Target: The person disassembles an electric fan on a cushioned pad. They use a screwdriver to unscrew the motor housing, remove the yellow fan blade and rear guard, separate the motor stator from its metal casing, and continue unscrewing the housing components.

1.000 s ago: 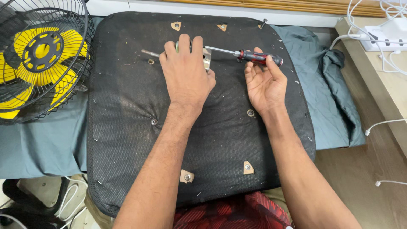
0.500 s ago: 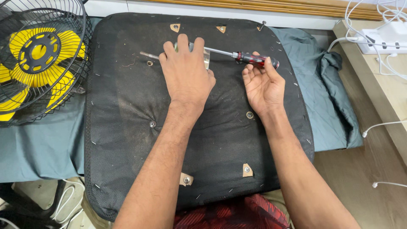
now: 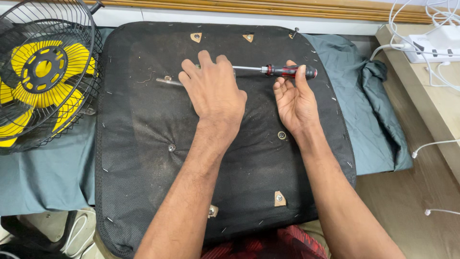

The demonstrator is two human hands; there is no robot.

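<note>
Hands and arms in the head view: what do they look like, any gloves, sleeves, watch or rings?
Both are bare. The left hand and right hand wear no gloves, and no rings show on the visible fingers. Both forearms are uncovered right down to the frame's lower edge, with no sleeves, watch, wristband or markings in view.

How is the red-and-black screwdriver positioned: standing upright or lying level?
Lying level. The screwdriver runs sideways across the black seat pad, handle in the right hand, shaft reaching under the left hand.

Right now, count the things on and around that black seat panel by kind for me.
Hands: 2, left hand, right hand
Screwdrivers: 1
Metal brackets: 1
Black seat panels: 1
Fans: 1
Power strips: 1
Total: 7
</note>
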